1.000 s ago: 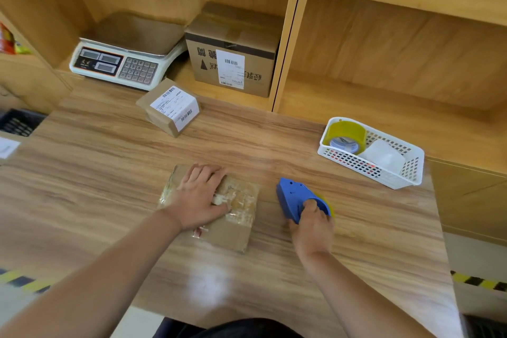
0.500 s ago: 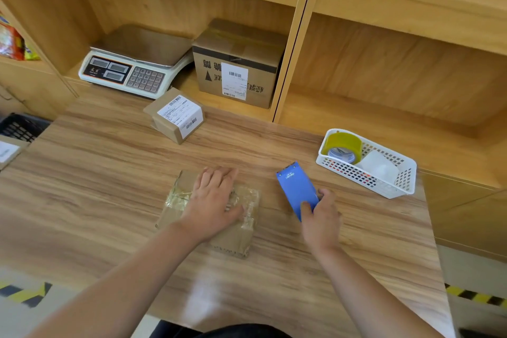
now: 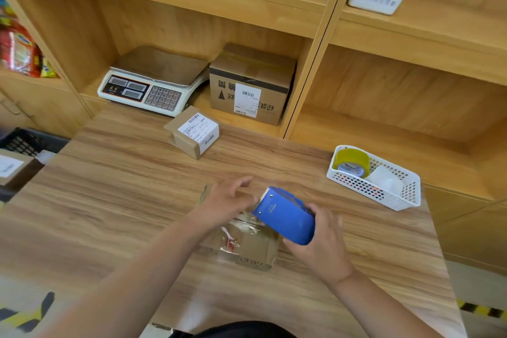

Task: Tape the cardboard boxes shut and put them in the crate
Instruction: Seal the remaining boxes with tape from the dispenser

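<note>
Cardboard box (image 3: 248, 248), bound in glossy clear tape, lies on the wooden table (image 3: 109, 200) close to the person, beneath both hands. The left hand (image 3: 227, 200) hovers over its far edge, blurred, fingers loosely spread and holding nothing; the right hand (image 3: 322, 241) grips a blue tape dispenser (image 3: 285, 217) above the box's right end, its small white logo illegible. A second small box (image 3: 193, 133) farther back bears a white barcode label, and a larger box (image 3: 249, 85) on the shelf shows dark printed characters and a barcode label, none readable.
</note>
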Demonstrator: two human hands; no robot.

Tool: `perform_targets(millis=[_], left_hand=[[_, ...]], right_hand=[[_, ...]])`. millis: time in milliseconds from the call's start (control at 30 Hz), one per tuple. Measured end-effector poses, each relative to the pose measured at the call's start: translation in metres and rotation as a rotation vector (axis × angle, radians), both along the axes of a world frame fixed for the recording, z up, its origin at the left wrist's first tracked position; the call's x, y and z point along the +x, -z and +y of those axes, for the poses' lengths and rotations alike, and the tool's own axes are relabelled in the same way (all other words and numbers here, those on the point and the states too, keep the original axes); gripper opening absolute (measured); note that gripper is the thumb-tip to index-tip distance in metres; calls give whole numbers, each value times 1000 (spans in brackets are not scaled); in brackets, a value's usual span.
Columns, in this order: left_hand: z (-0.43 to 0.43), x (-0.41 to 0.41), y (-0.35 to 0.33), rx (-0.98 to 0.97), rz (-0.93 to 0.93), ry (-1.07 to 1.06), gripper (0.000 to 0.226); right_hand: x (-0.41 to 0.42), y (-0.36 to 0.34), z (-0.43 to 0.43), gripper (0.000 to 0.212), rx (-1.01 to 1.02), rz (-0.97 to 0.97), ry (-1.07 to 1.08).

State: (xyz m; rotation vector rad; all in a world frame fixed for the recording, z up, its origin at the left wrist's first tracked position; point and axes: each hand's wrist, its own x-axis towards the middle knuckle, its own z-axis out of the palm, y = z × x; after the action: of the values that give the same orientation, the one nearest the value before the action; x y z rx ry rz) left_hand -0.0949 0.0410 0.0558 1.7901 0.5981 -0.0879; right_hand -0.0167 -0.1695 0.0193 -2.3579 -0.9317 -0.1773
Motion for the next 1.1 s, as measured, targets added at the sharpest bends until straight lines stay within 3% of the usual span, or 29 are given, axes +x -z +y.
perform_targets(millis=[100, 233, 333, 567, 933, 1100], left_hand=[[8, -13, -5, -190, -10, 27, 49], [24, -27, -4, -305, -30, 27, 44], [32, -31, -1, -289, -21, 22, 33], [44, -31, 1, -253, -95, -144, 12], [61, -27, 0, -201, -70, -281, 6], [62, -26, 6, -209, -43, -289, 6]], right_hand=[[-8, -6, 9, 58, 66, -42, -72], [-13, -6, 18, 61, 81, -50, -123], [-14, -8, 23, 68, 69, -68, -148], [-15, -12, 36, 60, 3, -68, -177], [-5, -23, 52, 58, -98, -130, -264], [4, -26, 51, 56, -193, -68, -302]])
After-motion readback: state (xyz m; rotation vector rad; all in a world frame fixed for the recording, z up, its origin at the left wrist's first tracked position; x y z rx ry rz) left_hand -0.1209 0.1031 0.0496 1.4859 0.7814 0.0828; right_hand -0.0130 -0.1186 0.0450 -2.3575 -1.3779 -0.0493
